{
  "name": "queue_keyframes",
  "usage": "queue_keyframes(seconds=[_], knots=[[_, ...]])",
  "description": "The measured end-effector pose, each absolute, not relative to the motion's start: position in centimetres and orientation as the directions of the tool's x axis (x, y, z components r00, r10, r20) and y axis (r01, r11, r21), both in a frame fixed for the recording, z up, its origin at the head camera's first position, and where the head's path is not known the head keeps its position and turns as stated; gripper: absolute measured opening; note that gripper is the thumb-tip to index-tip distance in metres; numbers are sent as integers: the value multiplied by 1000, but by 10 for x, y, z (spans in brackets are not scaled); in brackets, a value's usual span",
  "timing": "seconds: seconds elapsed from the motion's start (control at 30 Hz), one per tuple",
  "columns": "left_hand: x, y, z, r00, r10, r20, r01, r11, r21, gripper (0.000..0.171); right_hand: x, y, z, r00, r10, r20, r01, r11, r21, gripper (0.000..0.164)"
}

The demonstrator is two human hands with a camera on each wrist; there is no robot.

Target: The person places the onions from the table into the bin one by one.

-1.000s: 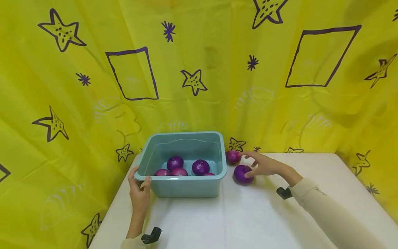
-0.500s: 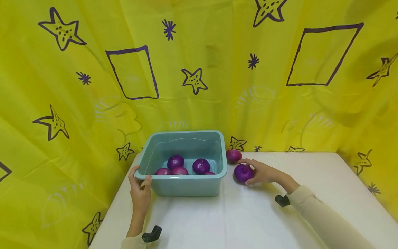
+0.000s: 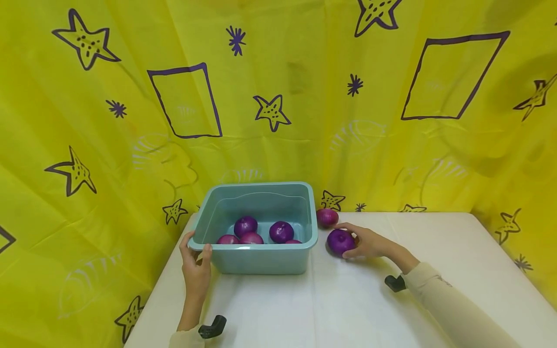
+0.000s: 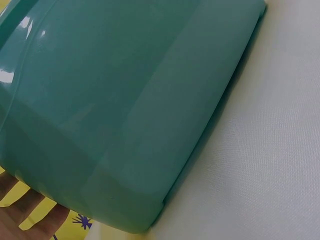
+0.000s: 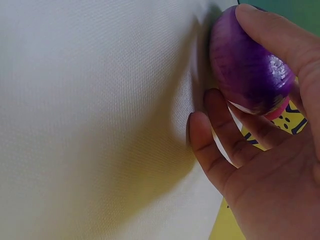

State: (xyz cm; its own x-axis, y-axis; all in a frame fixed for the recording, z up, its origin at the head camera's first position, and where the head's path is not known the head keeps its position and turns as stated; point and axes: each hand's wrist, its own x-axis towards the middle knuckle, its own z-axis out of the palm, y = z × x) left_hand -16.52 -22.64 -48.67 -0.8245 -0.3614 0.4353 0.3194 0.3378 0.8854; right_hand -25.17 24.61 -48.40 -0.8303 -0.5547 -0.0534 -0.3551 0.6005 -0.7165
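A teal plastic tub (image 3: 261,261) stands on the white table with several red onions inside, among them a dark purple one (image 3: 281,232). My left hand (image 3: 196,273) grips the tub's front left corner, thumb over the front rim and fingers along the left side; in the left wrist view those fingers (image 4: 25,210) show past the tub wall. To the right of the tub, my right hand (image 3: 369,243) holds a purple red onion (image 3: 340,242) between thumb and fingers. That onion (image 5: 250,65) is still at the tabletop. Behind it lies another, pinker red onion (image 3: 327,218).
A yellow curtain (image 3: 304,159) with drawn stars and squares hangs right behind the table (image 3: 426,241) and along both sides. The tub's right wall sits close beside the two loose onions. Black wrist-camera mounts (image 3: 395,283) project from both sleeves.
My right hand has lowered and closed its thumb and fingers about the nearer onion, drawing its fingers away from the farther one. The left hand and the tub have stayed in place.
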Motion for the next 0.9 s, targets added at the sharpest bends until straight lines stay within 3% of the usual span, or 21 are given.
queue_keyframes(seconds=[0.53, 0.9], knots=[[-163, -225, -484, -831, -365, 421, 312, 322, 894, 59, -255, 249, -481, -841, -541, -32, -366, 610, -703, 76], [-164, -226, -484, -834, -359, 420, 313, 320, 894, 58, -264, 256, -442, -831, -556, 28, -423, 598, -681, 76]])
